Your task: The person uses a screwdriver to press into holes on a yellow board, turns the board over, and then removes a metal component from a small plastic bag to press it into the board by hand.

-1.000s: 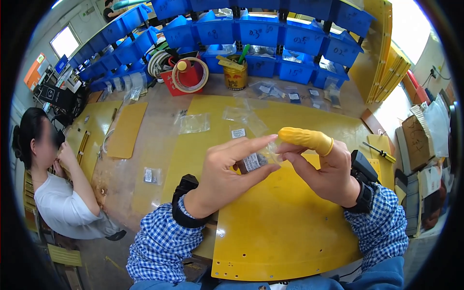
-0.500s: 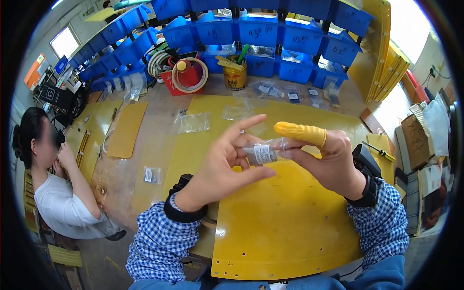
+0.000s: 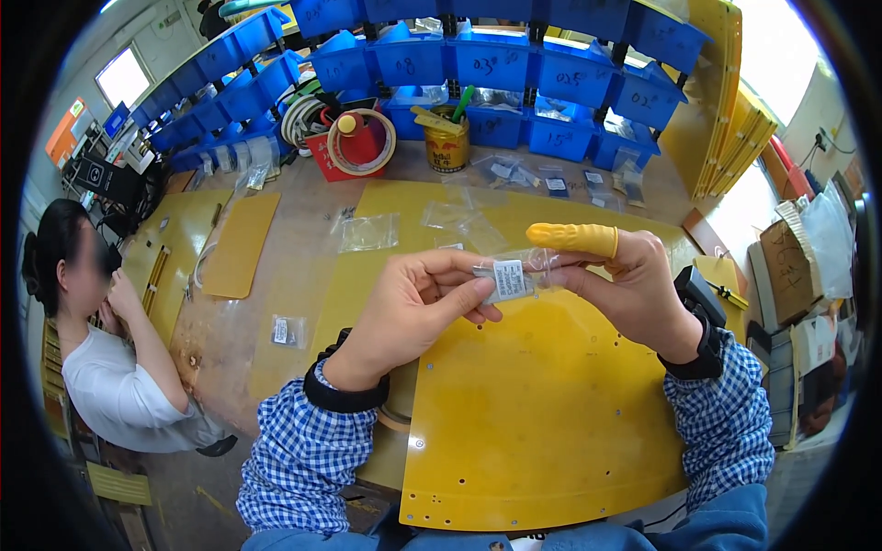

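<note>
A small clear zip bag (image 3: 513,279) with a white printed label and grey contents hangs between my hands, above a yellow sheet (image 3: 542,413). My left hand (image 3: 404,312) pinches its left end between thumb and fingers. At the other end, the thumb and fingers of my right hand (image 3: 629,289) grip the clear plastic. A ribbed yellow finger cot (image 3: 574,240) covers my right index finger, which stretches over the bag. What exactly lies inside the bag is too small to tell. Beyond my left hand lies a flat clear bag (image 3: 369,233).
Blue bins (image 3: 491,60) line the back, behind a yellow can (image 3: 447,149) and tape rolls (image 3: 361,142). Several small bags (image 3: 511,171) lie before them. A labelled bag (image 3: 288,331) rests at left, near a seated person (image 3: 129,367). A screwdriver (image 3: 726,292) lies at right.
My left hand has closed from spread fingers into a pinch on the bag's left end. The bag has shifted slightly right and up.
</note>
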The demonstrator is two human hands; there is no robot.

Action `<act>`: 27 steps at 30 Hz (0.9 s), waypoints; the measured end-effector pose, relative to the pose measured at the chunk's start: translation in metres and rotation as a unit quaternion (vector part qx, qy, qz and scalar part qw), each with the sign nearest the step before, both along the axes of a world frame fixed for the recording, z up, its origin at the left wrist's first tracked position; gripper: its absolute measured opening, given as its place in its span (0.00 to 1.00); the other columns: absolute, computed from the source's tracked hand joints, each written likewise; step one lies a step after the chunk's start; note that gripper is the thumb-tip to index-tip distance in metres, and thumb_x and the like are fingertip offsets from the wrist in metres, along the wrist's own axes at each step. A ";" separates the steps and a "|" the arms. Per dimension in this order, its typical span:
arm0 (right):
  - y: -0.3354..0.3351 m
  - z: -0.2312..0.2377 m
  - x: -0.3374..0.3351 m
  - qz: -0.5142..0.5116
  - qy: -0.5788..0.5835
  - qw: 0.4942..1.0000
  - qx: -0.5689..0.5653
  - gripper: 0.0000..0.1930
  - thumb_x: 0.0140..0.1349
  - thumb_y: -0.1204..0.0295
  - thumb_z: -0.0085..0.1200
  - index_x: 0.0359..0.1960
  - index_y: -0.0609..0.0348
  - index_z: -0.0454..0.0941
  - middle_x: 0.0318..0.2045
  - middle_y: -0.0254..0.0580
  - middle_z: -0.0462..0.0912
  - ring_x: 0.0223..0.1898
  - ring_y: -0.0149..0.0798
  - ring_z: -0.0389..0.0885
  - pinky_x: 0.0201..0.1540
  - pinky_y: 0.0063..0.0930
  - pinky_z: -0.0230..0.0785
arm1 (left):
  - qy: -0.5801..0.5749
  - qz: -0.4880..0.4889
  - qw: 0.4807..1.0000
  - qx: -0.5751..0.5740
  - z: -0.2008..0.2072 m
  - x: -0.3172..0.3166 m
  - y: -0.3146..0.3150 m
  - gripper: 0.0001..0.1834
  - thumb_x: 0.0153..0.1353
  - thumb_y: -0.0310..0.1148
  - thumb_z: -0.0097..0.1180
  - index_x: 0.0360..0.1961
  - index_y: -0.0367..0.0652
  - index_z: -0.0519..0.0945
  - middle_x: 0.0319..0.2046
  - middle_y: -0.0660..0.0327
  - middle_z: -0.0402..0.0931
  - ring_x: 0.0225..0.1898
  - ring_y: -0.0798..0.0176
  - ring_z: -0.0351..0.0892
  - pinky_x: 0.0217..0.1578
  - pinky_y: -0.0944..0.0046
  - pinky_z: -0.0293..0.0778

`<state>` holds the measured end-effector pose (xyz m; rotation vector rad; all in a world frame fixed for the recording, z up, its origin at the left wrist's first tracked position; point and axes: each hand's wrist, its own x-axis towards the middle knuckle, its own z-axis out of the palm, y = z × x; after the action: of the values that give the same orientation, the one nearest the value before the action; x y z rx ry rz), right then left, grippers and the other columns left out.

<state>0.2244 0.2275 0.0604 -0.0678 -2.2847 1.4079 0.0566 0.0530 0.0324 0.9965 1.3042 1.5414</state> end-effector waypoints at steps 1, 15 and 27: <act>0.000 0.000 0.000 0.001 -0.003 1.000 -0.014 0.16 0.62 0.81 0.57 0.53 0.64 0.80 0.41 0.41 0.87 0.43 0.29 0.85 0.49 0.22 0.76 | 0.000 -0.001 1.000 0.000 0.000 0.000 0.000 0.13 0.67 0.27 0.56 0.50 0.32 0.79 0.39 0.55 0.84 0.37 0.66 0.86 0.39 0.72 0.80; 0.001 0.005 0.000 0.003 0.008 0.998 0.061 0.15 0.62 0.81 0.57 0.50 0.64 0.81 0.41 0.42 0.87 0.42 0.31 0.86 0.48 0.23 0.76 | -0.016 -0.002 1.000 -0.012 0.001 0.002 0.000 0.14 0.68 0.28 0.56 0.51 0.31 0.78 0.40 0.55 0.83 0.37 0.67 0.85 0.39 0.71 0.80; -0.001 0.004 0.001 0.019 -0.007 0.999 0.036 0.14 0.60 0.80 0.59 0.49 0.65 0.82 0.39 0.41 0.88 0.41 0.31 0.86 0.47 0.23 0.77 | 0.006 -0.032 0.999 -0.013 -0.002 0.002 0.000 0.15 0.68 0.28 0.55 0.53 0.32 0.77 0.40 0.56 0.83 0.38 0.68 0.85 0.41 0.72 0.80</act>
<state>0.2254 0.2269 0.0639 -0.0119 -2.3569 1.3471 0.0587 0.0531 0.0307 1.0219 1.2849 1.4691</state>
